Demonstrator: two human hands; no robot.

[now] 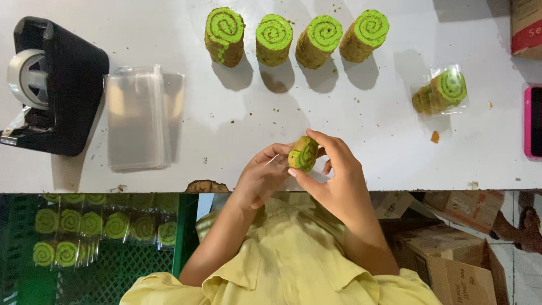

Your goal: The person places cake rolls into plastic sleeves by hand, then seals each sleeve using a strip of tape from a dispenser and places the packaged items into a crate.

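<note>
A green and brown swirl roll slice (303, 153) is held above the near edge of the white desk (226, 130), between both hands. The right hand (333, 175) grasps it with the fingers curled around its side, and the left hand (262, 178) touches it from the other side with its fingertips closed on it. Farther on the desk, four roll slices (293, 36) stand in a row, well apart from the hands. At the right lies one wrapped slice (441, 91) in clear plastic, and beyond it a pink phone (532, 121) at the desk's edge. At the left lies a stack of clear bags (138, 118), just beside a black tape dispenser (51, 85). The desk between the hands and the row is open. Below the desk's edge, a green crate (101, 226) holds wrapped slices.
</note>
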